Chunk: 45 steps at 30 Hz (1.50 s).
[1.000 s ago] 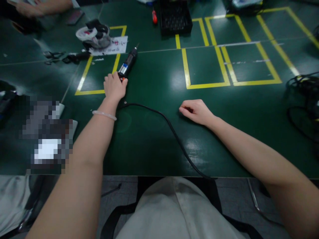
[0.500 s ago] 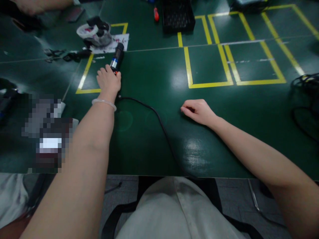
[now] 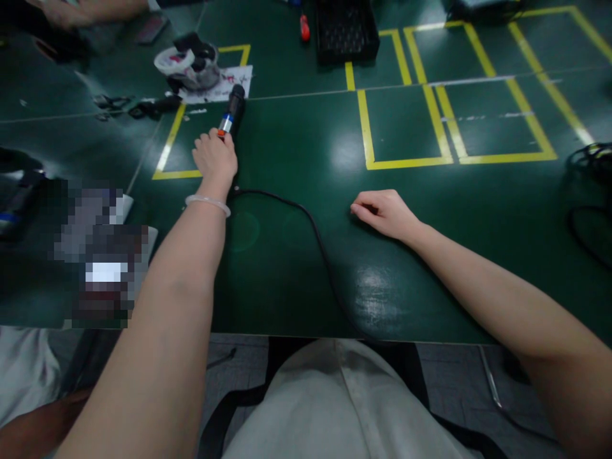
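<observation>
My left hand (image 3: pixel 216 156) reaches forward and lies over the rear part of a black cylindrical corded tool (image 3: pixel 235 102), its fingers curled on it. Blue, silver and orange bands show just ahead of the fingertips; the rest of the tool is under the hand. A black cable (image 3: pixel 313 223) emerges near the wrist and curves to the table's front edge. My right hand (image 3: pixel 385 213) rests on the green table (image 3: pixel 287 274) in a loose fist, with nothing visible in it.
A whitish round container (image 3: pixel 189 64) with dark items stands on paper beyond the tool. Farther back are a black tray (image 3: pixel 347 38) and a red-handled tool (image 3: pixel 305 29). Yellow tape (image 3: pixel 408 164) marks the table. Coiled cables (image 3: pixel 595 159) lie right. Another person's arm (image 3: pixel 102 9) shows upper left.
The whole view has shifted slightly, so things appear a little farther right. My left fingers have changed a little on the tool, showing more of its orange band. My right hand stays put.
</observation>
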Motion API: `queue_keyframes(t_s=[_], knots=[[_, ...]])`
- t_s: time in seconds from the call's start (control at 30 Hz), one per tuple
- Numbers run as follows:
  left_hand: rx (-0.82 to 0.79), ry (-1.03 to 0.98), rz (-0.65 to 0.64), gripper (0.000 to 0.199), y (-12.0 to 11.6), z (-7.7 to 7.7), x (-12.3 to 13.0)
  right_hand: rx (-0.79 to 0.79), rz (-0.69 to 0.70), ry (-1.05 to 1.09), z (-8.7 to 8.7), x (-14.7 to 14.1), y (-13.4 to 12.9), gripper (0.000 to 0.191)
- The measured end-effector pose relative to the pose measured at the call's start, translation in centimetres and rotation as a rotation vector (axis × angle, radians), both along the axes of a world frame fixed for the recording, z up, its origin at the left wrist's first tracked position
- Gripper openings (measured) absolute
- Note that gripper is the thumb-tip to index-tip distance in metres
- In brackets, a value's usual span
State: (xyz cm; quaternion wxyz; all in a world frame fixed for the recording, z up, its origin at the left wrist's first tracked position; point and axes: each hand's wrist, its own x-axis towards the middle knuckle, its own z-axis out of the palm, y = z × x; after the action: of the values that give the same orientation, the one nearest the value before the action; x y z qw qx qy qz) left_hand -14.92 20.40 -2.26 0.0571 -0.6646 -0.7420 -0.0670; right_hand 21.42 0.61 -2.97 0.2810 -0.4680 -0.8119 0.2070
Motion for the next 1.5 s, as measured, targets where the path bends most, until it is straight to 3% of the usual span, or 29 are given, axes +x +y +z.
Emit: queue_keyframes(t_s=[0.23,0.5,0.7,0.8,0.93,1.13,1.23,1.4,1.5], knots=[[0.048,-0.124,-0.083,0.087,-3.0,-0.2,2.0,0.007,-0.004,0.020,0.0,0.0,0.0,0.029],[-0.023,-0.031,-0.303,0.052,-10.9,0.9,7.3,0.066,-0.001,0.057,0.5,-0.4,-0.3,0.035],[-0.044,0.028,-0.518,0.045,-17.1,2.0,11.2,0.145,-0.036,0.089,0.8,-0.9,-1.2,0.015],[-0.059,0.038,-0.595,0.048,-19.4,2.4,12.7,0.130,-0.013,0.070,0.9,-1.2,-1.6,0.019],[-0.085,0.062,-0.671,0.052,-21.2,2.6,14.0,0.128,0.068,0.002,1.1,-1.7,-2.0,0.032],[-0.109,0.087,-0.726,0.057,-21.7,2.7,14.3,0.172,0.129,-0.045,1.3,-2.1,-2.4,0.024],[-0.120,0.074,-0.741,0.063,-21.5,2.7,14.0,0.053,0.094,0.064,1.5,-2.3,-2.3,0.014],[-0.103,0.018,-0.759,0.073,-21.4,2.5,13.7,-0.452,0.035,0.511,1.8,-2.6,-1.8,0.022],[-0.094,0.007,-0.765,0.077,-21.4,2.4,13.6,-0.648,0.041,0.637,1.8,-2.5,-1.6,0.023]])
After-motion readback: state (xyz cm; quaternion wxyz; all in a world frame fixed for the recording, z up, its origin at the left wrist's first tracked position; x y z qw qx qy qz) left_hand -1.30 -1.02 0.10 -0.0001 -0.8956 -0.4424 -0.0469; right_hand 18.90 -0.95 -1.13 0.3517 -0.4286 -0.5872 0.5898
